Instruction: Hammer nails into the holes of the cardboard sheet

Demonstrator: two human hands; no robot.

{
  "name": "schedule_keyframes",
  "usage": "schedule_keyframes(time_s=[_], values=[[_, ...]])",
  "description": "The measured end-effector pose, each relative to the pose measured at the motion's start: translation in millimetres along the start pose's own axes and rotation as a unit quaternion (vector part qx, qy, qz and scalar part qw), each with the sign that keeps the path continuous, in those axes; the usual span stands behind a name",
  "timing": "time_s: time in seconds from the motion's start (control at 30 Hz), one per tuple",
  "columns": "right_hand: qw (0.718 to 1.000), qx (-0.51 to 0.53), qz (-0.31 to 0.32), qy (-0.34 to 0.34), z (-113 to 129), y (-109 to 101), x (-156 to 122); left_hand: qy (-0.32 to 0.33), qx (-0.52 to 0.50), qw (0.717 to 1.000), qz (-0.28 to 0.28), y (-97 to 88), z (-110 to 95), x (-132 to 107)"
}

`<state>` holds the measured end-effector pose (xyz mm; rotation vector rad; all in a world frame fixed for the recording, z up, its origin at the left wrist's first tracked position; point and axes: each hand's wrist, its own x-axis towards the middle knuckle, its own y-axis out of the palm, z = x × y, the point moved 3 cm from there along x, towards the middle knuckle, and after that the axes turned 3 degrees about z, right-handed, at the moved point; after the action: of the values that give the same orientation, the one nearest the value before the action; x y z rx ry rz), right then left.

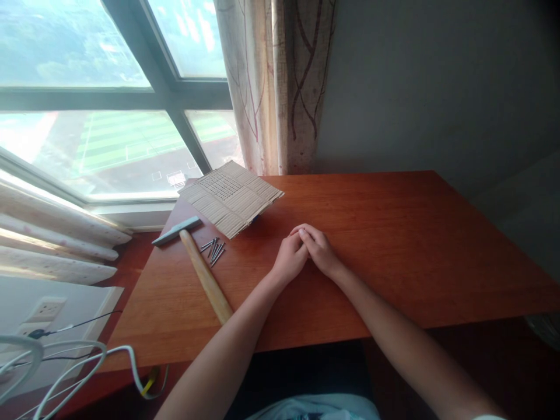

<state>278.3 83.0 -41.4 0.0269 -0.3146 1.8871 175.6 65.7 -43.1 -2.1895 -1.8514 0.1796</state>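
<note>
My left hand point(290, 256) and my right hand point(321, 249) rest clasped together above the wooden table. Their fingers are folded over each other, and no object shows between them. To the left of my hands lies a small pile of steel nails point(214, 249). Beside the nails is a hammer point(205, 274) with a grey metal head and a wooden handle; my left forearm covers the handle's end. Behind the nails, a square sheet of corrugated cardboard point(256, 205) sits raised and tilted, with a grid of small holes in it. What props it up is mostly hidden.
The reddish-brown table point(394, 233) stretches to the right against a grey wall. A window and a patterned curtain point(280, 87) stand behind it. White cables point(126, 350) and a wall socket point(48, 309) are at the lower left, beside the table edge.
</note>
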Motion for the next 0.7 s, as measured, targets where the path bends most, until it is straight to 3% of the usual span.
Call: schedule_keyframes(time_s=[0.7], values=[[1.000, 0.003, 0.008, 0.008, 1.8, -0.5, -0.4, -0.003, -0.003, 1.000, -0.006, -0.7, -4.1, -1.2]])
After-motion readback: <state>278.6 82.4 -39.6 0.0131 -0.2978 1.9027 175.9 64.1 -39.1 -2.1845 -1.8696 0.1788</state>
